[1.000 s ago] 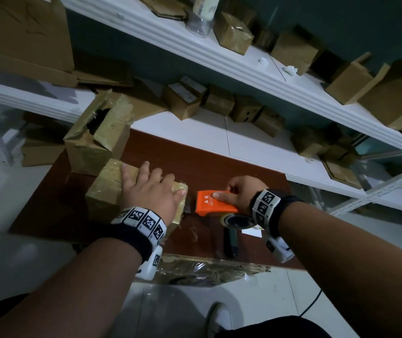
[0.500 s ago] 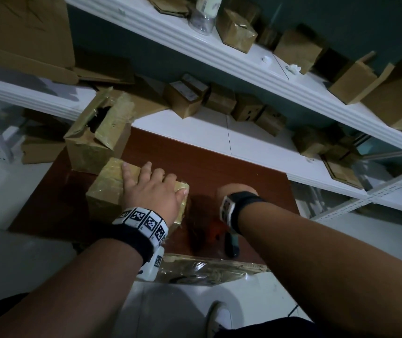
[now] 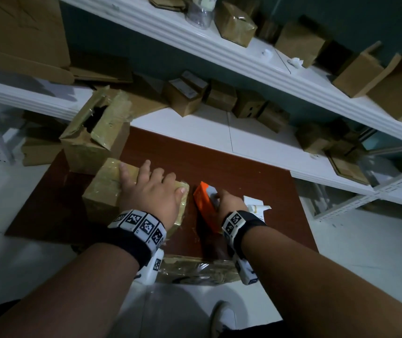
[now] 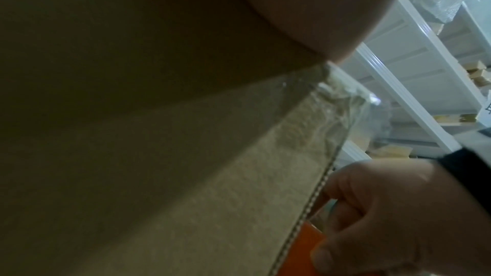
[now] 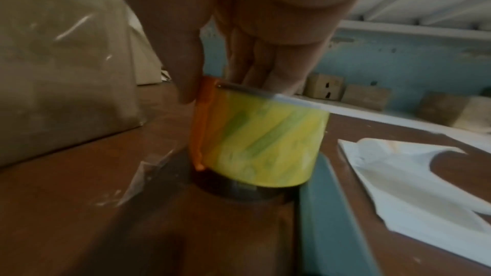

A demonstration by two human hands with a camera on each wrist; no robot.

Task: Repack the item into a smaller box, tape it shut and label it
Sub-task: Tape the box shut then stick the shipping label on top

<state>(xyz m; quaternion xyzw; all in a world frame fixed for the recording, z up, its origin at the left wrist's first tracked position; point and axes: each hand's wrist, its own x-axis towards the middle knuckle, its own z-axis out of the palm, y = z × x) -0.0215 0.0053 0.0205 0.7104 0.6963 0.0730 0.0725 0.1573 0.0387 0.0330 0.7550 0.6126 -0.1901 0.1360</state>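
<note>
A small cardboard box (image 3: 105, 189) wrapped in clear tape sits on the brown table (image 3: 231, 162). My left hand (image 3: 151, 191) lies flat on its top, fingers straight, thumb at the right edge. The left wrist view shows the box's side (image 4: 186, 154) and a loose tape edge. Just right of the box, my right hand (image 3: 226, 203) grips an orange tape dispenser (image 3: 203, 206) tilted up on its edge. In the right wrist view my fingers (image 5: 265, 54) curl over the dispenser (image 5: 202, 123) and its yellowish tape roll (image 5: 263, 144). A white label sheet (image 3: 256, 206) lies right of that hand.
A larger opened box (image 3: 92, 140) stands behind the small one at the table's back left. Crumpled clear film (image 3: 195, 269) hangs at the table's front edge. White shelves (image 3: 244, 132) behind and above hold several small cardboard boxes.
My right hand turned the tape dispenser from lying flat to standing tilted on its edge beside the box. The white label sheet now shows. The left hand stayed on the box.
</note>
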